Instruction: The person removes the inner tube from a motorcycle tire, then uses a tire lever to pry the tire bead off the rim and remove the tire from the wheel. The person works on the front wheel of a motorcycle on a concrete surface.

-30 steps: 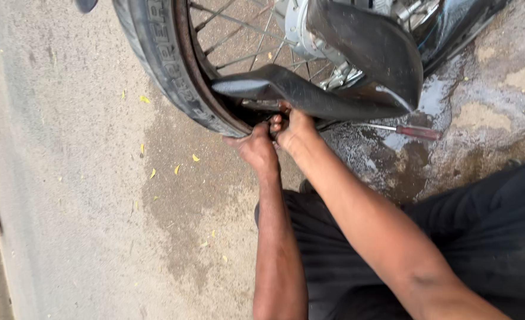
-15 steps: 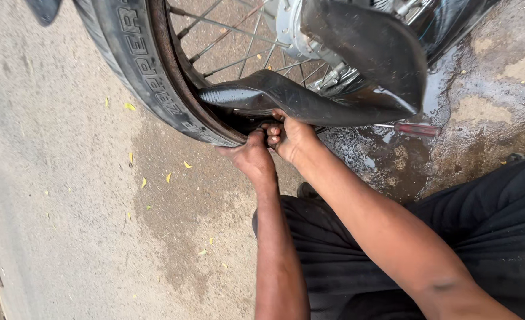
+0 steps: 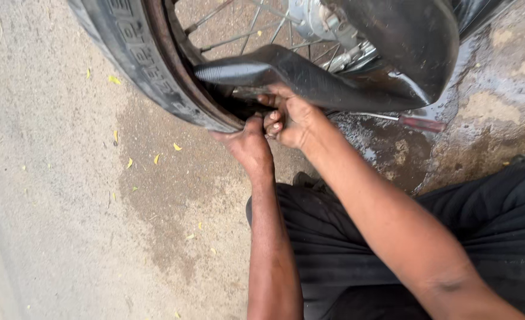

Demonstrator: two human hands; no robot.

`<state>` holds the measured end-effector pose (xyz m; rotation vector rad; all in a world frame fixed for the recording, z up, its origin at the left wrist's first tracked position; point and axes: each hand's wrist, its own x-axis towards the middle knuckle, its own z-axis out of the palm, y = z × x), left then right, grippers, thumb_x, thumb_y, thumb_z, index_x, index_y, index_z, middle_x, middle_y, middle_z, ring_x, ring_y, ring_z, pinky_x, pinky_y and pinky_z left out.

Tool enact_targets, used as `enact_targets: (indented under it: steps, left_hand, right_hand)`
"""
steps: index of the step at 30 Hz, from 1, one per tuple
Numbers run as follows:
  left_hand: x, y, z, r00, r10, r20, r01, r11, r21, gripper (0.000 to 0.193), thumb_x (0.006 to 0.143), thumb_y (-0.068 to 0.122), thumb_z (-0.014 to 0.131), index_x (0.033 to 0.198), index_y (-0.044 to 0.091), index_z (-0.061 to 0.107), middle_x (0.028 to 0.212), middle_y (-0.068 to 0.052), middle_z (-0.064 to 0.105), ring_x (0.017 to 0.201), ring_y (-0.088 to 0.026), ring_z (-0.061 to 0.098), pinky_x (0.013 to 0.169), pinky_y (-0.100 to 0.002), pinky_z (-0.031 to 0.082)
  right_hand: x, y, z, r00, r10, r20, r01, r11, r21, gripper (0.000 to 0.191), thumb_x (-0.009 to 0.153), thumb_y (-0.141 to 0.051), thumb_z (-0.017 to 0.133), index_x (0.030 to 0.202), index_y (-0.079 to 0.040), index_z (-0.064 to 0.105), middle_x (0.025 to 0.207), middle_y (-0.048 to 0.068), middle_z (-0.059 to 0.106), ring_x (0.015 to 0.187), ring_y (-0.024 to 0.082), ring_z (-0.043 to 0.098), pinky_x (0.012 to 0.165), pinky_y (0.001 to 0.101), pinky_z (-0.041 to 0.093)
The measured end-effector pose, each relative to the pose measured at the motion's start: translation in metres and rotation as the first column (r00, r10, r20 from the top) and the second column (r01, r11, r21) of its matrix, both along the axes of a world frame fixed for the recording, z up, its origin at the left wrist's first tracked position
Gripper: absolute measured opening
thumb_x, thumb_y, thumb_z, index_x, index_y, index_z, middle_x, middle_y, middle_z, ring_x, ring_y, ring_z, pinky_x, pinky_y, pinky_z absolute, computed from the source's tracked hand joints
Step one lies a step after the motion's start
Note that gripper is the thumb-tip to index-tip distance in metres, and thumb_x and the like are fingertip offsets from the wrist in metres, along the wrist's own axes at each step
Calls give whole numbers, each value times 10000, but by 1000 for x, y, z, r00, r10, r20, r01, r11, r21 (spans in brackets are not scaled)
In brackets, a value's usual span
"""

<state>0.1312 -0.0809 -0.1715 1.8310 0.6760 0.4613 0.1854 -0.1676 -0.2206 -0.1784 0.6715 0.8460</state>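
Tube work looks about halfway: most of the inner tube (image 3: 333,77) hangs free (top middle), while left hand (image 3: 247,142) and right hand (image 3: 292,121) grip its last tucked section at the rim (image 3: 173,65).

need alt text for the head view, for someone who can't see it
Two bare hands, left hand and right hand, work a black inner tube at the rim of a spoked wheel's tyre. A screwdriver lies on wet concrete.

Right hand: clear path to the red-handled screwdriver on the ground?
Probably yes. The right hand grips the black inner tube beside the wheel, and the screwdriver lies on open wet ground just to its right, nothing between.
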Motion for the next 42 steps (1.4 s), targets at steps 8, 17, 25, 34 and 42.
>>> enact_targets:
  steps: [8, 17, 25, 34, 42]
  left_hand:
    - [13, 14, -10, 998, -39, 43, 36, 996, 78, 898, 689, -18, 631, 1486, -93, 224, 1356, -256, 473, 1225, -324, 515, 1127, -452, 390]
    - [7, -8, 5, 990, 123, -63, -133, 973, -187, 918, 697, -7, 587, 1495, -49, 135, 1251, -307, 552, 1026, -352, 593, 927, -488, 501]
    - [14, 7, -1, 997, -55, 51, 57, 998, -24, 858, 709, -37, 597, 1485, -73, 232, 1368, -243, 484, 1230, -301, 541, 1130, -430, 422]
    - [9, 11, -4, 995, -86, 52, 91, 991, -101, 915, 705, 17, 628, 1504, -43, 185, 1351, -237, 487, 1227, -314, 542, 1126, -444, 431]
    - [7, -7, 0, 996, -15, 91, 9, 998, 60, 902, 713, -7, 656, 1507, -77, 232, 1424, -249, 471, 1288, -330, 514, 1171, -429, 364]
  right_hand:
    - [21, 45, -51, 904, -226, -363, 295, 944, 147, 299, 985, -238, 631, 770, -122, 458, 640, 31, 514, 488, 113, 500, 396, 217, 432]
    - [-6, 33, -39, 984, -154, -84, 156, 988, 14, 341, 1006, -362, 566, 779, -127, 469, 662, -6, 488, 483, 72, 491, 384, 196, 421]
    - [22, 36, -11, 861, -296, -413, 329, 944, 10, 219, 969, -195, 634, 859, -15, 575, 699, 67, 563, 498, 126, 531, 403, 228, 445]
    - [17, 42, -14, 820, -396, -414, 422, 906, -30, 177, 922, -106, 699, 824, 19, 619, 738, 98, 599, 503, 108, 505, 411, 228, 446]
    - [13, 47, -34, 823, -412, -391, 454, 891, 18, 173, 927, -143, 679, 857, -5, 601, 778, 100, 618, 547, 127, 533, 433, 223, 433]
